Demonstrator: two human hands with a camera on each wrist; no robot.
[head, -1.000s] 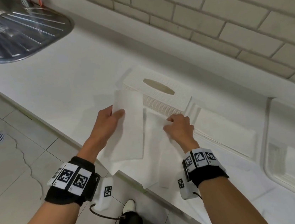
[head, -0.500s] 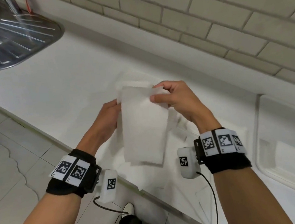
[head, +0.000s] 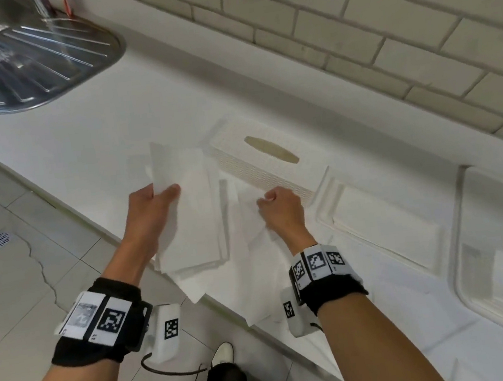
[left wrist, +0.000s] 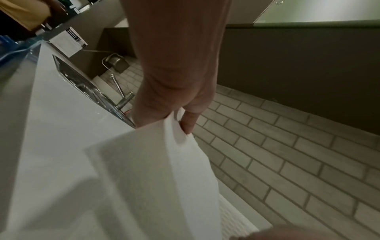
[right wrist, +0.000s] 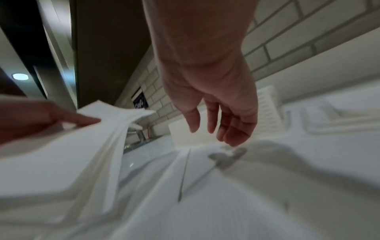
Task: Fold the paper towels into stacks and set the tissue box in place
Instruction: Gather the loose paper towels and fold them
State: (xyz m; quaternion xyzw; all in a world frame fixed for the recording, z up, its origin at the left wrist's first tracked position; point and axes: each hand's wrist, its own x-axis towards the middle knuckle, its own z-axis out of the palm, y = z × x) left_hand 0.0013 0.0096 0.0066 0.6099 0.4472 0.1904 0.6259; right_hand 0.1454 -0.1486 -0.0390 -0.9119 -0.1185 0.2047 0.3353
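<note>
The left hand (head: 148,212) pinches soft, light folded towels (head: 190,217) beside the tissue box (head: 269,163); the right hand (right wrist: 218,116), fingers loose, holds nothing above floppy sheets (head: 253,269)

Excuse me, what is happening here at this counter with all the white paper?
A person is sorting paper towels on a white counter. The left hand holds a folded stack of towels by its upper edge, thumb on top. The right hand, fingers loose and holding nothing, hovers over the loose towels on the counter. The white tissue box stands behind them, near the brick wall, untouched.
</note>
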